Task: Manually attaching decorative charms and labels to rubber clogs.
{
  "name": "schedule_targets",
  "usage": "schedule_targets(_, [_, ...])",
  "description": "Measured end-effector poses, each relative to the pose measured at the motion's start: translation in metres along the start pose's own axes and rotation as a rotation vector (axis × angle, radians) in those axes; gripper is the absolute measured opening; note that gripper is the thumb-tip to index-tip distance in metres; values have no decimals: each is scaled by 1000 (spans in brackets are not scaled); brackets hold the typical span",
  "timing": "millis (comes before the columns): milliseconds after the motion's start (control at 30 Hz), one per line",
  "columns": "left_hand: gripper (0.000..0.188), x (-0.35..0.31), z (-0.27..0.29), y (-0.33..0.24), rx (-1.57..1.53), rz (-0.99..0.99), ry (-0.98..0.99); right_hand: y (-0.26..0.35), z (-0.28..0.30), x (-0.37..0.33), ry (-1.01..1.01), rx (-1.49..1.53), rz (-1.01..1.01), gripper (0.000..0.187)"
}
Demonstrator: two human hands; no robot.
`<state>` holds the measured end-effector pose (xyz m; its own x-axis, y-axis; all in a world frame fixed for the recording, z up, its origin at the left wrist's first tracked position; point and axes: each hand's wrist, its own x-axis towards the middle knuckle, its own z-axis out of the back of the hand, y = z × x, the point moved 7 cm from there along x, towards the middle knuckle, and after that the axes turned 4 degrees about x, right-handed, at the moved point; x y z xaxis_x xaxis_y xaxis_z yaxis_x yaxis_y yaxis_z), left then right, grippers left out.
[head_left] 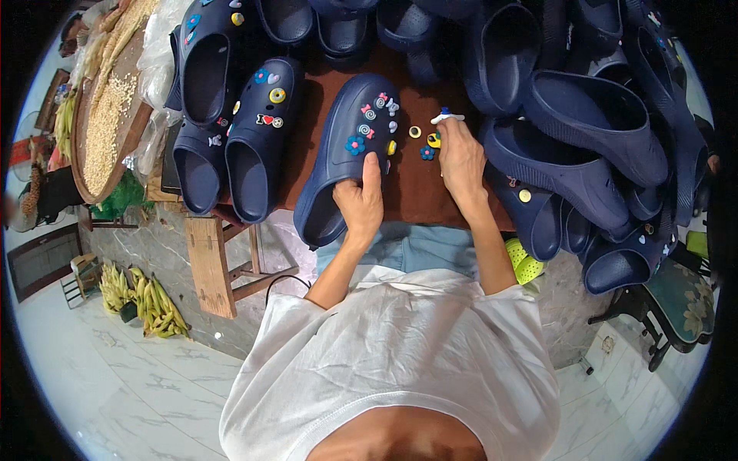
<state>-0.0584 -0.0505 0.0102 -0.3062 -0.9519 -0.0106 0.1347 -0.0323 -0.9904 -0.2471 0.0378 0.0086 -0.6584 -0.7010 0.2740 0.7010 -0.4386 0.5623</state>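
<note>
A navy clog (356, 115) stands in front of me, its opening toward me. Several charms dot its upper, among them a blue flower (354, 145), swirls and bows. My left hand (361, 201) is closed on the clog's right rim, thumb on the upper and fingers inside the opening. To the right, my right hand (461, 157) is pinched low over the brown tabletop (411, 196), and its fingertips are partly hidden. Beside it lie a round charm (415, 132), a yellow charm (433, 140) and a blue flower charm (427, 153). A white and blue charm (447, 117) shows just beyond its knuckles.
Decorated navy clogs (261, 138) stand on the left. A heap of plain clogs (573, 161) rises on the right, with more along the back. A wooden stool (211, 265) is below the table's left edge. Corn cobs (146, 300) lie on the floor, and a kernel-filled basket (108, 142) sits farther left.
</note>
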Motion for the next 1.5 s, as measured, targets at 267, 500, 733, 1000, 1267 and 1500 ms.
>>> schedule_targets(267, [28,2,-4,-11,71,-175,39,8,5,-1,116,-28,33,22])
schedule_targets(500, [31,-4,4,-9,171,0,120,35,12,-21,128,101,-33,19])
schedule_targets(733, [43,-1,9,-12,410,-203,52,47,-63,-54,442,773,-394,30])
schedule_targets(1000, [47,-7,4,-10,437,-263,-20,54,-57,-55,174,621,-205,24])
schedule_targets(1267, [51,-15,-3,-8,409,-316,-49,49,-57,-56,115,607,-230,27])
schedule_targets(1500, [47,-14,-1,16,222,-152,-81,49,-59,-57,59,639,-295,32])
